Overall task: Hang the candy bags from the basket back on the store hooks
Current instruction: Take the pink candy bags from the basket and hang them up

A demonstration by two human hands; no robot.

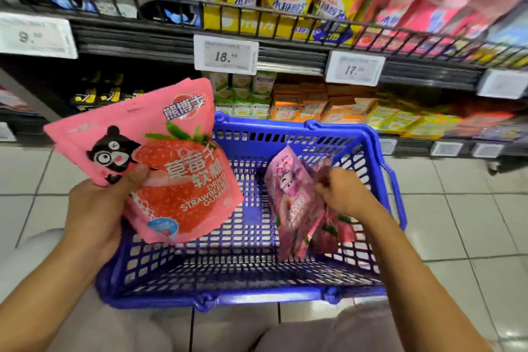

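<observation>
While my left hand [94, 208] curls its fingers [137, 177] around a pink strawberry gummy bag [160, 157], my right hand [340, 194] pinches another pink candy bag [294, 203] down inside the blue plastic basket [380, 151]. More pink bags lie under it. Behind the basket stands a dark store shelf [285, 51] with white price tags [225, 56].

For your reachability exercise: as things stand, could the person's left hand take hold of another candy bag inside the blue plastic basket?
Probably not as it is: the left hand already grips the pink strawberry gummy bags above the blue plastic basket. The right hand holds the darker pink bags inside.
</observation>
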